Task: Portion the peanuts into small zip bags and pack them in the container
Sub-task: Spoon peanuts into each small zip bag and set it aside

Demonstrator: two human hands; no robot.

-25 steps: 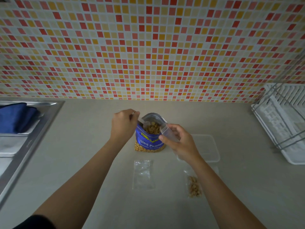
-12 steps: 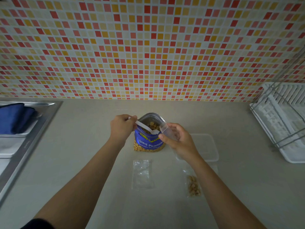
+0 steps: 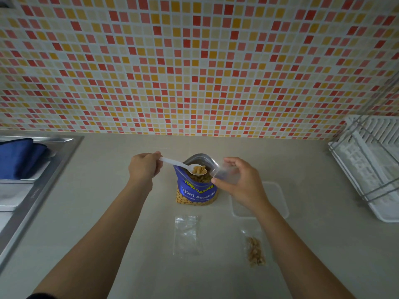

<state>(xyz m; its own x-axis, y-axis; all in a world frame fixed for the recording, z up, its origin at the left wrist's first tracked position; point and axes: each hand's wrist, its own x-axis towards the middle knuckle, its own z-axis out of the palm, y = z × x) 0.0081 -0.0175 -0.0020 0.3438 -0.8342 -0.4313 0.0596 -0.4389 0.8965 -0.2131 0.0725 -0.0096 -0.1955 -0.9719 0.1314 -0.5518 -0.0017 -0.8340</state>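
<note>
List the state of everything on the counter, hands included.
peanut pouch: upright, top open.
spoon: loaded with peanuts, above pouch mouth.
left hand: grips spoon handle.
held zip bag: mouth towards spoon, looks empty.
right hand: holds that bag.
empty zip bag: flat on counter.
filled zip bag: peanuts inside, lying flat.
container: on counter, partly behind right wrist.

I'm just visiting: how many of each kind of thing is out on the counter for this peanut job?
Small zip bags: 3: empty zip bag, filled zip bag, held zip bag
Peanut bag: 1
Spoon: 1
Clear container: 1
Total: 6
</note>
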